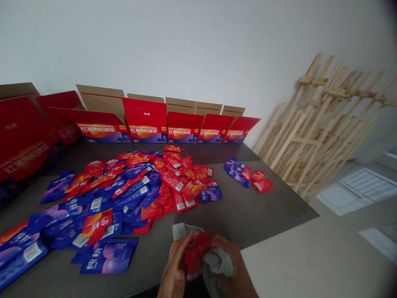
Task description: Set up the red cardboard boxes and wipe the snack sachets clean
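Left hand grasps a red pouch; right hand clasps a grey cloth beside it. Clock centre = hands, 12 straight ahead. Pouch partly covered by fingers.

Containers: five goji-puree cartons, printed 红黑枸杞原浆, stand in a row from 11 to just past 12, flaps raised; front panels hide the interiors, contents cannot be told. Red carton at 10, nearer, contents likewise hidden.

Surroundings: heap of red and blue pouches spreads from 9 to 12 on the dark table, lying between hands and cartons. Small pouch cluster at 1. Pale wooden frames at 2, beyond the table edge.
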The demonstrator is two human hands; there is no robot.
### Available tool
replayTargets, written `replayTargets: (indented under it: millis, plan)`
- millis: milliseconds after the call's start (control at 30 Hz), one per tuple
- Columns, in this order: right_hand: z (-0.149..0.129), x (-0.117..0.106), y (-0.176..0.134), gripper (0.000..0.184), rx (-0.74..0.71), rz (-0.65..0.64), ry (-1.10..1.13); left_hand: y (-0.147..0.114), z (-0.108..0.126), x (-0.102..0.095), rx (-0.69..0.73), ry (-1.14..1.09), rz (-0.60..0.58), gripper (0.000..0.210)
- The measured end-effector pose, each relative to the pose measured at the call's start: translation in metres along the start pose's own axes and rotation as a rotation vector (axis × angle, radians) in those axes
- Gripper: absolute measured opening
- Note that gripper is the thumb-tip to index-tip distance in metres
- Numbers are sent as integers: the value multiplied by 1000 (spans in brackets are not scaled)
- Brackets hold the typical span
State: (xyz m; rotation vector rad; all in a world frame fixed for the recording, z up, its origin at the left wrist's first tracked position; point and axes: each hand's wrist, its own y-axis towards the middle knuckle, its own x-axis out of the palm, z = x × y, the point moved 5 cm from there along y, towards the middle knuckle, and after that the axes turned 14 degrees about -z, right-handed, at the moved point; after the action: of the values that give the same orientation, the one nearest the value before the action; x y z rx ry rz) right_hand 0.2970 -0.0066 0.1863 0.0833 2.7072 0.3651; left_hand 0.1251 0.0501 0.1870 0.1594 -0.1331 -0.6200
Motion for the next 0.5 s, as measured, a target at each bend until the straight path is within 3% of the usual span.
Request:
replayTargets:
  millis: [133,200,300,400,500]
  plan:
    - [41,-75,-30,40,305,424,-55,6,-11,-9,-31,-139,-25,77]
    - [61,-122,-35,42,479,501,-2,9,-13,-17,-20,-194,-29,78]
    - [77,-205,-29,40,595,721,78,12,-15,-27,2,-241,-13,78]
    - [91,-269,-5,35,789,721,123,12,-17,-32,17,-262,-3,81]
    - [96,-305,29,26,916,617,4,12,-21,-32,23,-288,-21,84]
